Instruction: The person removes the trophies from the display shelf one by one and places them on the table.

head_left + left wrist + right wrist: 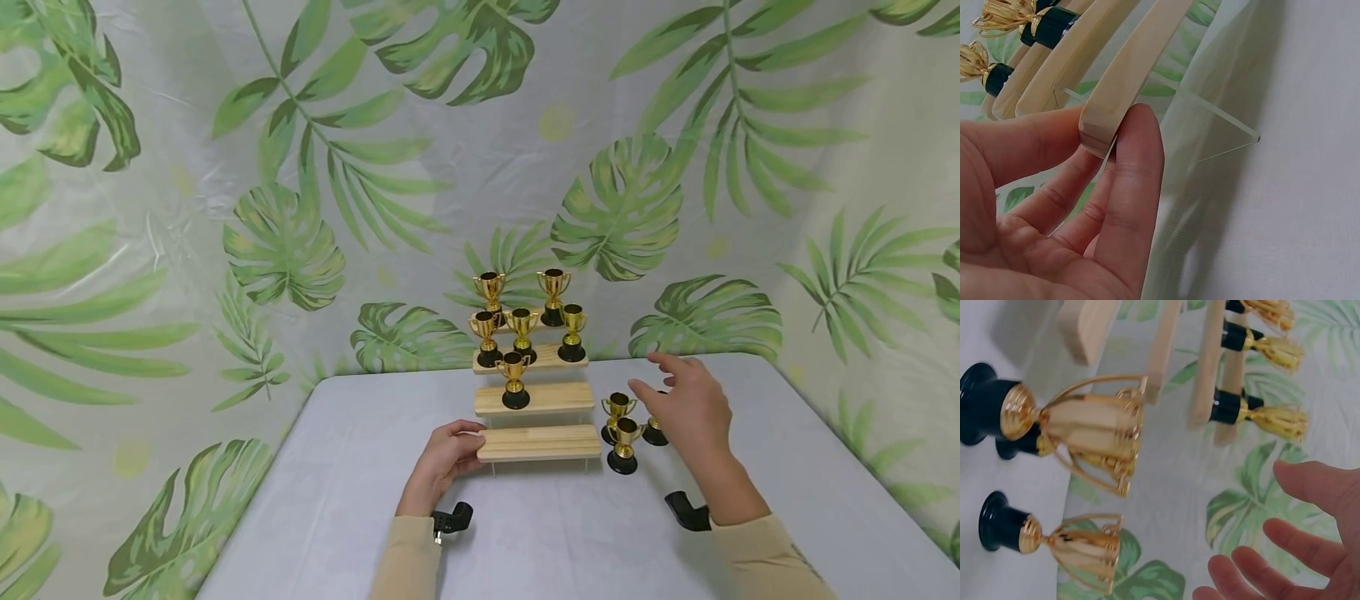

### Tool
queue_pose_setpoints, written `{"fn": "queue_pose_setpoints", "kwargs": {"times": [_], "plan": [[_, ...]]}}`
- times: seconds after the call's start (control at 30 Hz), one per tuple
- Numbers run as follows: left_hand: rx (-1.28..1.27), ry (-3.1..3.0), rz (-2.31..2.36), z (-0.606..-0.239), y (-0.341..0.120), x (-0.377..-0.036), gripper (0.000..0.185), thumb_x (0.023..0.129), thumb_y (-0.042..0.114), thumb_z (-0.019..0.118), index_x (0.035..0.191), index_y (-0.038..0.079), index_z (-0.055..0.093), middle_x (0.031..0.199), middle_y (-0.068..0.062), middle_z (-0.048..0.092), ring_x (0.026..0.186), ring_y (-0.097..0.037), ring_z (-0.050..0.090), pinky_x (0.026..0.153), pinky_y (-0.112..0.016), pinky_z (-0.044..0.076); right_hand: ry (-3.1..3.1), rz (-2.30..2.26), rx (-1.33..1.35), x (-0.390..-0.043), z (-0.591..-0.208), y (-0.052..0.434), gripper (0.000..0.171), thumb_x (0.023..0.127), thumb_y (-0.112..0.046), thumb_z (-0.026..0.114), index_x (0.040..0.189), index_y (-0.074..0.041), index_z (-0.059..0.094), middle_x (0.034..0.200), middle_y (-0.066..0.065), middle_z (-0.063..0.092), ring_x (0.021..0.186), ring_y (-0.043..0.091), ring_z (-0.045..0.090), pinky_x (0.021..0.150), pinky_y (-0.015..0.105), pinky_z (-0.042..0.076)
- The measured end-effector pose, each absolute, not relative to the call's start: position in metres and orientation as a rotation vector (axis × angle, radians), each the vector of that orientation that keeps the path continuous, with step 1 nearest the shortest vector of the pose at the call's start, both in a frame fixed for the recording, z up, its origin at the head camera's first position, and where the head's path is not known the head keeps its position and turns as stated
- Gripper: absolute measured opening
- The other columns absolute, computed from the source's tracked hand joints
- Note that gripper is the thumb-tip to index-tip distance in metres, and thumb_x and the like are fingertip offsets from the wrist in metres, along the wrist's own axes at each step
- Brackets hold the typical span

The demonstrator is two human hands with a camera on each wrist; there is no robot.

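My left hand (444, 458) pinches the left end of the lowest wooden step (540, 443) of a tiered display stand; in the left wrist view the board end (1110, 103) sits between thumb and fingers. My right hand (693, 408), fingers spread and holding nothing, hovers right of the stand over small gold trophy cups with black bases. Three of these stand on the table: a front trophy (623, 446), one behind it (618, 407), and one (655, 432) partly hidden by the right hand. On the third step from the top stands a single trophy (515, 379).
Three trophies, one of them in the middle (521, 329), line the second step. The top step carries a left trophy (490, 289) and a right trophy (553, 292). A white cloth covers the table (337, 500); a leaf-patterned curtain (495, 167) hangs right behind it.
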State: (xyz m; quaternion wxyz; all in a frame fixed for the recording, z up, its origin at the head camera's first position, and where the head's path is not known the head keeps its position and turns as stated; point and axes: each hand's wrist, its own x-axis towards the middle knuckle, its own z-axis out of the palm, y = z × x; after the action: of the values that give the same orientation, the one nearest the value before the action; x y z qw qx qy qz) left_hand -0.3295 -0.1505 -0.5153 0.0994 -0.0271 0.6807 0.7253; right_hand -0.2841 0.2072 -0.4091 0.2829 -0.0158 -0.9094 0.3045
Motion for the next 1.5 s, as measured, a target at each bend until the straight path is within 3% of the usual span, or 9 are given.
{"fn": "queue_pose_setpoints", "kwargs": {"times": [0.3,0.77,1.5], "plan": [[-0.053,1.997,2.133,-0.514,-0.153,-0.328,0.032,0.09,0.004,0.067,0.122,-0.003,0.066,0.101,-0.015,0.067,0.084,-0.025,0.069,0.068,-0.033,0.059,-2.417,0.874,0.006,-0.286,-0.408,0.186,0.048,0.088,-0.033,0.079,0.131,-0.014,0.067,0.114,0.015,0.064,0.1,0.035,0.065,0.057,0.046,0.052],[-0.005,1.987,2.148,-0.519,-0.154,-0.33,0.03,0.092,0.002,0.066,0.122,-0.003,0.066,0.095,-0.012,0.066,0.082,-0.025,0.068,0.069,-0.034,0.059,-2.407,1.038,0.108,-0.294,-0.406,0.145,0.046,0.09,-0.03,0.077,0.132,-0.014,0.066,0.116,0.013,0.067,0.102,0.034,0.066,0.07,0.049,0.054],[0.02,1.974,2.155,-0.516,-0.151,-0.33,0.031,0.092,0.001,0.065,0.122,-0.005,0.065,0.095,-0.012,0.064,0.08,-0.023,0.067,0.068,-0.034,0.059,-2.434,1.274,0.219,-0.31,-0.397,0.088,0.049,0.089,-0.035,0.078,0.134,-0.022,0.065,0.114,0.007,0.066,0.098,0.025,0.064,0.073,0.043,0.053]]}}
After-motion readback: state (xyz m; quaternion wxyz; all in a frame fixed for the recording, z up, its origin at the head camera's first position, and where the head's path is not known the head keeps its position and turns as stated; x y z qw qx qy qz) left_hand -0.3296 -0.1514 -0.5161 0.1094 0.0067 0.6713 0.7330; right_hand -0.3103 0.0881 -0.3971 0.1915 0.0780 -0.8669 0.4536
